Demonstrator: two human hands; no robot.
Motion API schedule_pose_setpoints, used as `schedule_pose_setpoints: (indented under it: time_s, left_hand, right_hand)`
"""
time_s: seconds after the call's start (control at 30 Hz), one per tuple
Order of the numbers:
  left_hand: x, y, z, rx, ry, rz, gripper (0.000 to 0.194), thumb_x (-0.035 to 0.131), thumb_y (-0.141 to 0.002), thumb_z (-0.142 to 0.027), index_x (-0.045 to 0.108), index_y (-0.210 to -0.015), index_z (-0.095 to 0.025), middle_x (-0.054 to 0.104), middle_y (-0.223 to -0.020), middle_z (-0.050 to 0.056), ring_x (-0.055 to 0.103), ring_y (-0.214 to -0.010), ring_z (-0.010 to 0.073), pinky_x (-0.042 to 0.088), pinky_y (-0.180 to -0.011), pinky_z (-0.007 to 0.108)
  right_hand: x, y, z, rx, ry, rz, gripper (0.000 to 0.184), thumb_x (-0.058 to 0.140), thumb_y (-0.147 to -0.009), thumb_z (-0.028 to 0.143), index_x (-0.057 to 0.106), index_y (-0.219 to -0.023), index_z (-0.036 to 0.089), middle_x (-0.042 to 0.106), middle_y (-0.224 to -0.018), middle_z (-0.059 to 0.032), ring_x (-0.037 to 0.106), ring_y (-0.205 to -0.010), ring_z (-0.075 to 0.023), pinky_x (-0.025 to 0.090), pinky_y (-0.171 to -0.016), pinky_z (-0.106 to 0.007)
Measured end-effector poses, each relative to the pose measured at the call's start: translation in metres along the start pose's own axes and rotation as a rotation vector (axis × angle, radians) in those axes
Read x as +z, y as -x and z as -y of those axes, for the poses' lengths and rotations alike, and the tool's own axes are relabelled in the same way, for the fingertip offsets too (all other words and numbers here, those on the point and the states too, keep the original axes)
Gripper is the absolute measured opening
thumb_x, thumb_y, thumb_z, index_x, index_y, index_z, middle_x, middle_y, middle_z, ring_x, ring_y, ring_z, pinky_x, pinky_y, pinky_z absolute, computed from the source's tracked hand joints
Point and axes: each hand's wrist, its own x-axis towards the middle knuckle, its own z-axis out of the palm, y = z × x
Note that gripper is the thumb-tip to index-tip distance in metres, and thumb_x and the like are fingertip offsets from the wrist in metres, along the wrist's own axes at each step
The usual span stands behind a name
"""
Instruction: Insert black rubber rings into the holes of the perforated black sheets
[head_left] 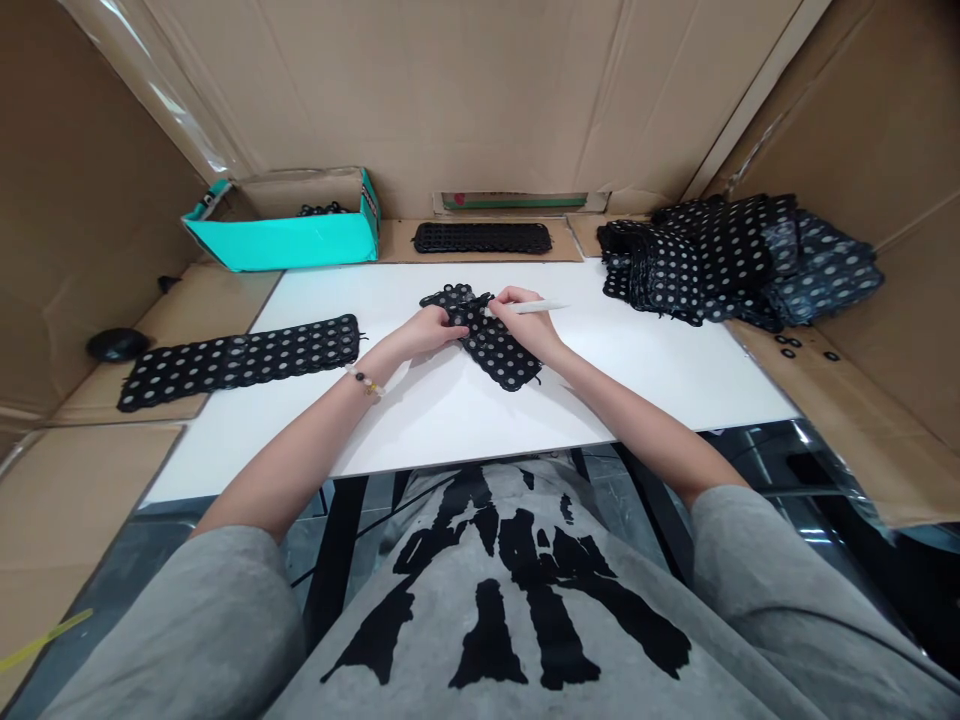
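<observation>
A black piece full of round holes [499,350], seemingly made of joined rings, lies bent on the white table in front of me. My left hand [433,330] pinches its left side between thumb and fingers. In my right hand [529,318] is a white pen-shaped tool [550,305], with its back end pointing right. The tool's tip meets the upper part of the piece, too small to make out. A long flat strip [244,360] of the same holed make lies left of my left hand.
A turquoise box [285,240] with black pieces inside stands at the back left. Behind my hands lies a black holed strip [482,238]. Holed sheets [720,255] are piled at the back right, near loose black rings [787,352]. A dark round object [118,345] sits far left. Cardboard walls [480,90] surround the table.
</observation>
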Motion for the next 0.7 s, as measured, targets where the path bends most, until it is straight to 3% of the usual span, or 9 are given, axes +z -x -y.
schedule_pose_setpoints:
  time_s: [0.1, 0.27, 0.53, 0.7]
  left_hand:
    - [-0.001, 0.000, 0.002, -0.064, 0.149, 0.042, 0.047, 0.073, -0.088, -0.029, 0.049, -0.049, -0.019, 0.049, -0.044, 0.001, 0.038, -0.043, 0.0103, 0.026, -0.046, 0.026]
    - [-0.002, -0.007, 0.011, -0.075, 0.288, 0.072, 0.044, 0.077, -0.086, -0.027, 0.050, -0.053, -0.018, 0.052, -0.046, 0.002, 0.040, -0.042, 0.0088, 0.028, -0.046, 0.023]
    - [-0.003, -0.012, 0.015, -0.093, 0.333, 0.128, 0.046, 0.073, -0.091, -0.026, 0.049, -0.052, -0.017, 0.050, -0.047, 0.002, 0.039, -0.042, 0.0075, 0.026, -0.046, 0.022]
    - [-0.003, -0.010, 0.013, -0.103, 0.344, 0.143, 0.046, 0.075, -0.090, -0.028, 0.049, -0.054, -0.018, 0.049, -0.047, 0.001, 0.039, -0.042, 0.0079, 0.026, -0.046, 0.022]
  right_hand:
    - [-0.001, 0.002, -0.001, -0.096, 0.095, 0.198, 0.017, 0.063, -0.086, 0.037, 0.068, -0.079, 0.022, 0.068, -0.068, 0.0016, 0.064, -0.071, -0.0182, 0.049, -0.075, -0.031]
    - [0.001, 0.001, -0.008, -0.220, 0.187, 0.357, 0.011, 0.066, -0.085, 0.033, 0.070, -0.082, 0.023, 0.073, -0.079, 0.0013, 0.063, -0.074, -0.0167, 0.046, -0.073, -0.028]
    - [-0.013, -0.005, -0.012, -0.449, 0.197, 0.491, 0.018, 0.064, -0.091, 0.037, 0.076, -0.094, 0.025, 0.076, -0.093, -0.0034, 0.068, -0.087, -0.0204, 0.050, -0.085, -0.032]
    - [-0.014, -0.008, -0.020, -0.505, 0.229, 0.517, 0.023, 0.060, -0.095, 0.042, 0.076, -0.098, 0.026, 0.077, -0.100, -0.0049, 0.069, -0.092, -0.0216, 0.052, -0.089, -0.034]
